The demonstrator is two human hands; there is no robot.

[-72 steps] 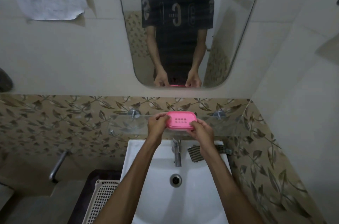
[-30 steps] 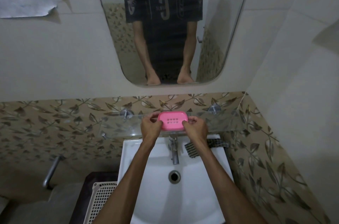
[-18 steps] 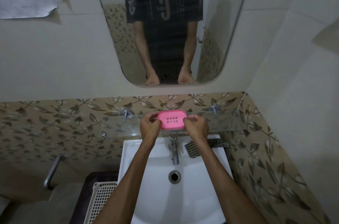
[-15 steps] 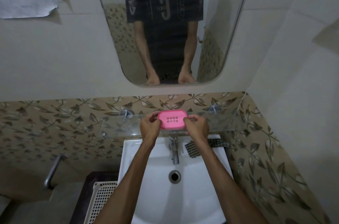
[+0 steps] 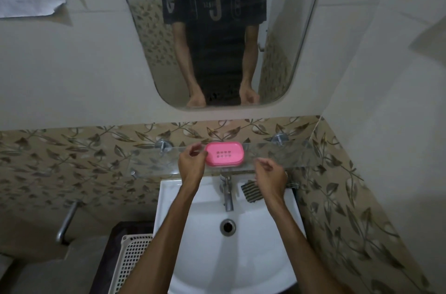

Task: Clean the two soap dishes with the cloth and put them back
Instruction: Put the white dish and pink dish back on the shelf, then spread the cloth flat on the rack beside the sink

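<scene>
A pink soap dish (image 5: 224,154) with two rows of drain holes lies flat on the glass shelf (image 5: 284,156) above the basin. Only this one dish is visible. My left hand (image 5: 191,163) is just left of the dish, fingers loosely curled and apart, its thumb close to the dish's left end. My right hand (image 5: 270,175) hovers lower and to the right, off the dish, fingers curled and holding nothing. A dark striped cloth (image 5: 251,191) lies on the basin's rim beside the tap, partly hidden by my right hand.
A white basin (image 5: 226,252) with a chrome tap (image 5: 226,193) and drain sits under the shelf. A mirror (image 5: 217,28) hangs above. A white perforated basket (image 5: 130,260) stands lower left, beside a metal pipe (image 5: 67,219). The right wall is close.
Both hands held the pink dish at the shelf earlier. Now the dish rests on the shelf, my right hand has let go and pulled back to the right, and my left hand has loosened.
</scene>
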